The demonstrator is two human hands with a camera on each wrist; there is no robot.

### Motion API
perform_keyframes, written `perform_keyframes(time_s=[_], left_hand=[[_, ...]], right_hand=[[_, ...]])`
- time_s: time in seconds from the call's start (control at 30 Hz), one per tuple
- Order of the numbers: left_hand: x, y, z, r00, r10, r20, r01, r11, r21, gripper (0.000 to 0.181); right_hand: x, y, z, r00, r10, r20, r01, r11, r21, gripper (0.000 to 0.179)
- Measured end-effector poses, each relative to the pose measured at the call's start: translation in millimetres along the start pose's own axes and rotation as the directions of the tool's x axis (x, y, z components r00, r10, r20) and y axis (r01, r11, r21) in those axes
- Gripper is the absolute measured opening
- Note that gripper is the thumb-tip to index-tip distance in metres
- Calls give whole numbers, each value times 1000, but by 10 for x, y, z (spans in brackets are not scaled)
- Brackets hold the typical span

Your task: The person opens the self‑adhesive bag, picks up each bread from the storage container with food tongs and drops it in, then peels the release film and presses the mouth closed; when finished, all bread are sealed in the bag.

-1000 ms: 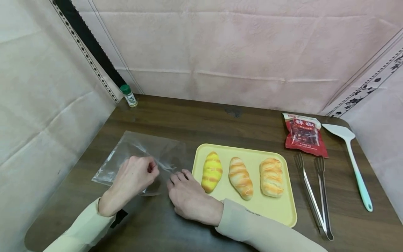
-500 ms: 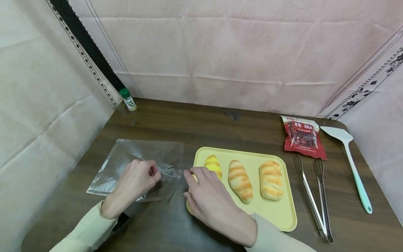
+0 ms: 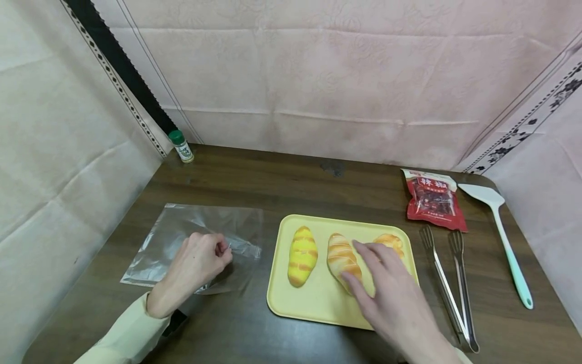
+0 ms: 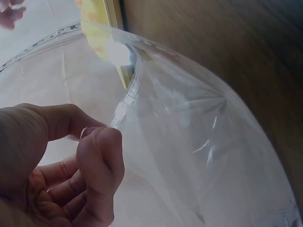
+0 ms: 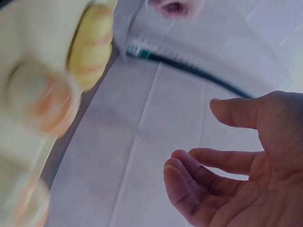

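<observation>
Left fingers (image 4: 102, 156) pinch a clear plastic bag (image 4: 199, 137); right fingers (image 5: 222, 161) spread near a tan-striped oval roll (image 3: 341, 255) I judge light: grip mid-length.

Bag (image 3: 197, 221) clear; tray (image 3: 318, 301) pale yellow; leftmost bread (image 3: 302, 257) yellow, brown-banded; middle bread (image 3: 341, 257) cream, golden stripes.

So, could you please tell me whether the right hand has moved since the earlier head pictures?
Yes. Judged against the yellow tray, the right hand has moved rightward, from the tray's left edge to over its right half.
</observation>
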State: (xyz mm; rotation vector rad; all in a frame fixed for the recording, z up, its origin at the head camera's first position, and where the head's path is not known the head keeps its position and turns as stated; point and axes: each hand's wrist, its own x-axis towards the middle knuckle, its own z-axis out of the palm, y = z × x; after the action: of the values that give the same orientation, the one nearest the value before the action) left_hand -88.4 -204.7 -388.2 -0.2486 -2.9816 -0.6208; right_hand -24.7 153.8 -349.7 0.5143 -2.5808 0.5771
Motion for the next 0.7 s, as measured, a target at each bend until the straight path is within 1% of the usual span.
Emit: perform_keyframes(time_s=[0.1, 0.2, 0.3, 0.37, 0.43, 0.5, 0.57, 0.63, 0.7], left_hand=[[10, 0, 15, 1000, 5, -1, -5, 1000, 2, 17], [22, -4, 29, 1000, 18, -14, -18, 1000, 4, 16], [33, -9, 37, 999, 28, -29, -28, 1000, 4, 16], [38, -12, 40, 999, 31, -36, -31, 1000, 5, 17], [41, -16, 42, 999, 34, -39, -34, 999, 5, 16], [40, -20, 43, 999, 35, -40, -34, 999, 9, 16], [35, -27, 43, 999, 30, -37, -29, 1000, 10, 15], [29, -35, 42, 999, 25, -33, -25, 1000, 11, 15], [27, -43, 42, 999, 24, -33, -23, 1000, 14, 15]], right_hand=[[-137, 205, -92, 997, 67, -42, -68, 998, -15, 65], [-273, 394, -169, 985, 160, -60, -162, 987, -24, 65], [-397, 569, -222, 965, 255, -54, -257, 966, -38, 63], [-480, 691, -242, 951, 303, -61, -307, 950, -52, 60], [-566, 820, -256, 931, 358, -66, -362, 930, -66, 57], [-638, 945, -268, 906, 420, -62, -424, 901, -96, 54], [-689, 1064, -274, 869, 494, -36, -494, 860, -128, 53], [-738, 1180, -277, 819, 574, 20, -562, 808, -179, 56], [-784, 1288, -272, 764, 639, 87, -607, 759, -235, 62]])
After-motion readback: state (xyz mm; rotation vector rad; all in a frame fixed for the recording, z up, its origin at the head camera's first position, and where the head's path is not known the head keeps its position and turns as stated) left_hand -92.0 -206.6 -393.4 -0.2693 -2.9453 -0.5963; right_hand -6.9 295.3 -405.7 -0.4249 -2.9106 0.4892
